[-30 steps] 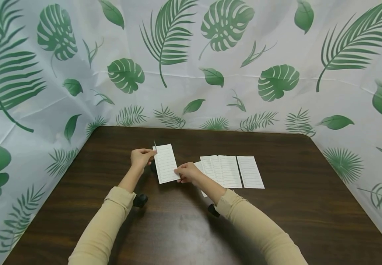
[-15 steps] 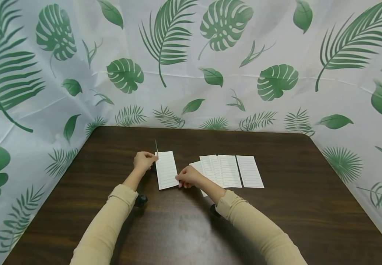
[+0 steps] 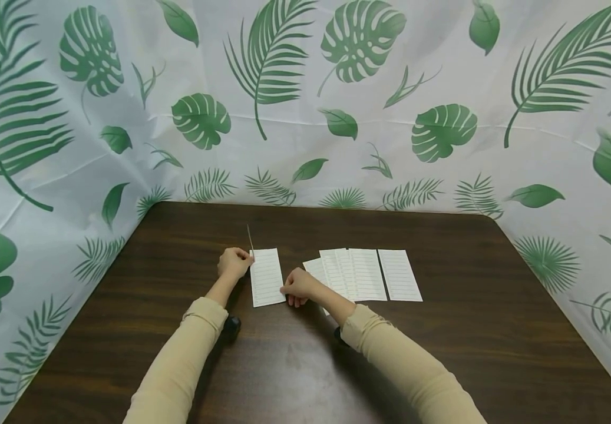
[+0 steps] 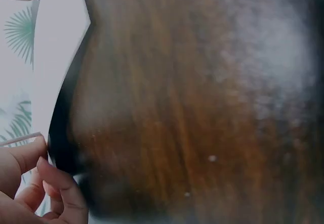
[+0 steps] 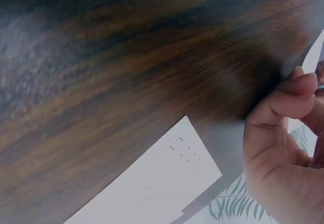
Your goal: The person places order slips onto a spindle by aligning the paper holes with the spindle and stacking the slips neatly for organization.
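White card (image 3: 266,279), lined, long axis near-to-far

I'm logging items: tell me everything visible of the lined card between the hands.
The lined card is a white, paper-like rectangle with horizontal rules; finer print is unreadable. Its long sides run front to back over the table, one edge looking bowed in the left wrist view. The left hand touches its upper left edge; the right hand pinches its lower right.

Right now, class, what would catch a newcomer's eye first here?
The leafy backdrop behind the dark table dominates. Next comes the lined card: the left hand pinches a thin stick at the card's upper left, the right hand holds its lower right. Other cards lie to the right.
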Demonstrator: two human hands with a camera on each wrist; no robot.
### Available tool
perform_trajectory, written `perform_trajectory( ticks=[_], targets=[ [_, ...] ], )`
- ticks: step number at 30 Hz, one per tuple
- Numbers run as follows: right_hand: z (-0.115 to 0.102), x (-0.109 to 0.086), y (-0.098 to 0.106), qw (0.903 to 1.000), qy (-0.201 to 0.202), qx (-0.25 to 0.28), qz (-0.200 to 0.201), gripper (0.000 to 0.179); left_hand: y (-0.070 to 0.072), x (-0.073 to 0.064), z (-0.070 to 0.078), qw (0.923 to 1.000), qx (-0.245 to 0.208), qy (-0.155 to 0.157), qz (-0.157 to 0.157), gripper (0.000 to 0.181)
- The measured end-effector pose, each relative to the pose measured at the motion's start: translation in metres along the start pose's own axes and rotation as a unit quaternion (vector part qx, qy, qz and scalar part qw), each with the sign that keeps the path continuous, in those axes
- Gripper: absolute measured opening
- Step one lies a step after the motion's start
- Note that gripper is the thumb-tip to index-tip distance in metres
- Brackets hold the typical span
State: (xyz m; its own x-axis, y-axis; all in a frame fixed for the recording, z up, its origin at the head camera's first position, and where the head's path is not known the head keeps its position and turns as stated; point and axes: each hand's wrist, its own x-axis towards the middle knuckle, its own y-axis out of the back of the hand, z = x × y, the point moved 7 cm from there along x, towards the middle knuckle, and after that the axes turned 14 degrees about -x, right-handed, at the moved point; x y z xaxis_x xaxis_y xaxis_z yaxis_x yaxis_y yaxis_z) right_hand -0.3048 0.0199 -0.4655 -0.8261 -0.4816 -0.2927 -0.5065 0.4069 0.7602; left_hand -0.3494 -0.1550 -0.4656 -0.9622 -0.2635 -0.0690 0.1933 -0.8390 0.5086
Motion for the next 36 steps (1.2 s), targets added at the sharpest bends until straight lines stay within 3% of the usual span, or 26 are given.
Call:
perform_trajectory(
  ticks=[8,17,26,30,36],
  targets=[
    [0.001,0.003,-0.003,0.9999,-0.007,-0.007,-0.006,0.026,-0.002,-0.001,-0.003,0.9974,-0.061,0.016,-0.033,0.028],
    [0.007,0.005,-0.003,0.9984,-0.040,0.041,-0.001,0.017,-0.003,-0.002,0.000,0.9969,-0.057,0.018,-0.052,0.027],
    [0.007,-0.004,-0.002,0.9909,-0.058,0.116,-0.035,0.015,-0.005,0.002,-0.002,0.9963,-0.056,0.027,-0.059,0.027],
    [0.006,-0.007,0.001,0.9935,-0.048,0.097,-0.034,0.016,-0.005,0.001,-0.001,0.9965,-0.053,0.030,-0.056,0.026],
    [0.008,-0.012,0.009,0.9994,-0.022,0.023,-0.016,0.015,-0.007,0.001,-0.003,0.9968,-0.046,0.030,-0.059,0.025]
  ],
)
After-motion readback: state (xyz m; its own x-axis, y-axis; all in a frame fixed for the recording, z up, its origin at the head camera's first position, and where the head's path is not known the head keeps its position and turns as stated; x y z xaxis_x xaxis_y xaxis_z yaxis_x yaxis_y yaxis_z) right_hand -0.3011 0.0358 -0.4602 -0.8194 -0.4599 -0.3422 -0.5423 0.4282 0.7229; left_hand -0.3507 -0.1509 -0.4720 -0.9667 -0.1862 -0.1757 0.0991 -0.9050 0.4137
